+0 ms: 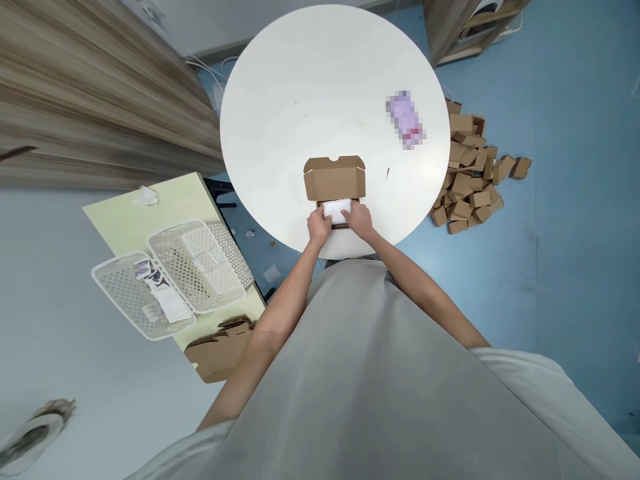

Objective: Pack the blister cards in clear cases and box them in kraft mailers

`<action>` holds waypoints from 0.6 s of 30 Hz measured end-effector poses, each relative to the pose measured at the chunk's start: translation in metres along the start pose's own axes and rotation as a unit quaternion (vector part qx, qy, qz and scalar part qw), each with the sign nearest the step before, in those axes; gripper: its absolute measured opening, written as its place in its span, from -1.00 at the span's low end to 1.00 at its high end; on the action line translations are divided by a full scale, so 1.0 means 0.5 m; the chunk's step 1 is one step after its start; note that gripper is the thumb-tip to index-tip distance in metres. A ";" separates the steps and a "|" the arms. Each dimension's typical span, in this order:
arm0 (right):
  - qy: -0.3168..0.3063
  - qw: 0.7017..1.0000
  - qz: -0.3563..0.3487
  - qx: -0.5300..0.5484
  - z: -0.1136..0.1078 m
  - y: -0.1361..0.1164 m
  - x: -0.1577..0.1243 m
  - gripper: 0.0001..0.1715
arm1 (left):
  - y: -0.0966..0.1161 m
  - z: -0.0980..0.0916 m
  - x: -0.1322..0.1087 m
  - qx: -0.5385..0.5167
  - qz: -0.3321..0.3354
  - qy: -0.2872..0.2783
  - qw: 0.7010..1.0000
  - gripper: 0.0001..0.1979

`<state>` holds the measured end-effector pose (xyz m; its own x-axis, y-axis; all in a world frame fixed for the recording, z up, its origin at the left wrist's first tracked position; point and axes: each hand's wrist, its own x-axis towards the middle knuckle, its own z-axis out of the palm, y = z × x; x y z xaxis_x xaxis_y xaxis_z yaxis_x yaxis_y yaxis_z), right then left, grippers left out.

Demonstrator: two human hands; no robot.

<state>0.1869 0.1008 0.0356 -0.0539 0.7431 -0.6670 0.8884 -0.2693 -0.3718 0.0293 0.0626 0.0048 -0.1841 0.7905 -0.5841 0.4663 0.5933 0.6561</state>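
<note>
A small brown cardboard box [334, 179] sits open near the front edge of a round white table [310, 93], its lid standing up at the back. A white packet [337, 209] lies in the box's tray. My left hand [319, 225] grips the packet's left end with curled fingers. My right hand [358, 219] presses on its right end, fingers bent over it. Both hands rest at the box's front rim.
A blurred purple object [405, 119] lies on the table's right side. A heap of several small closed cardboard boxes [470, 175] is on the blue floor to the right. To the left, a yellow-green table [175, 200] carries two white perforated baskets [173, 277] and flat cardboard blanks [220, 347].
</note>
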 end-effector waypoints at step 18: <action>0.002 0.997 -0.019 -0.069 -0.030 -0.026 -0.021 -0.71 | 0.032 -0.046 -0.014 0.153 0.041 0.017 0.987 -0.91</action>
<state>0.1828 0.1058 0.0571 -0.0873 0.7539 -0.6512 0.9400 -0.1541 -0.3044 0.0179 0.0698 0.0304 -0.1607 0.8417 -0.5155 0.7193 0.4575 0.5227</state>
